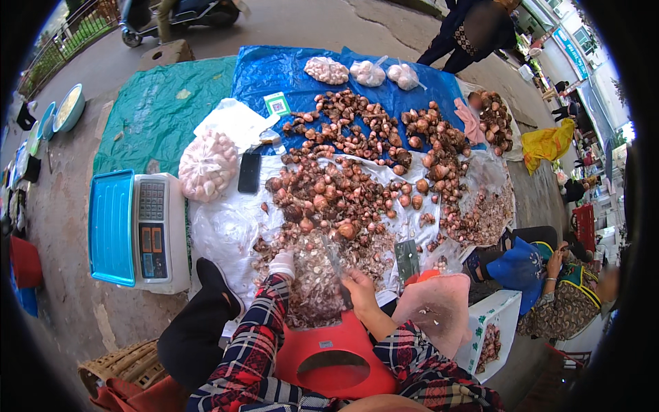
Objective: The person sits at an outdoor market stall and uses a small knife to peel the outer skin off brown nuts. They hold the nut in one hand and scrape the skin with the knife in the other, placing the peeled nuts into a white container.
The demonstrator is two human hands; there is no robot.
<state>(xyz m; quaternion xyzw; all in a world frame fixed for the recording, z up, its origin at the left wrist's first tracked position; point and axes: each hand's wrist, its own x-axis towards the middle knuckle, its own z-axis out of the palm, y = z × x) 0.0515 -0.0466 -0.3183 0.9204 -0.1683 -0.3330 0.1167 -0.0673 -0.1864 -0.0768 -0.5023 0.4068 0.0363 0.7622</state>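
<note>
My right hand grips a knife with a broad flat blade, which points away from me over a heap of peelings. My left hand, in a pale glove, reaches to the heap's left side; its fingers are too indistinct to show whether they hold anything. Beyond both hands spreads a large pile of brown and pink corms that look like taro, lying on white sheeting. A red plastic stool with an oval hole stands right in front of me, close below the right hand.
To the left sits a digital scale with a blue tray. A tied bag of peeled corms and a phone lie near it. On the right are a pink cloth, a white foam box and a seated person.
</note>
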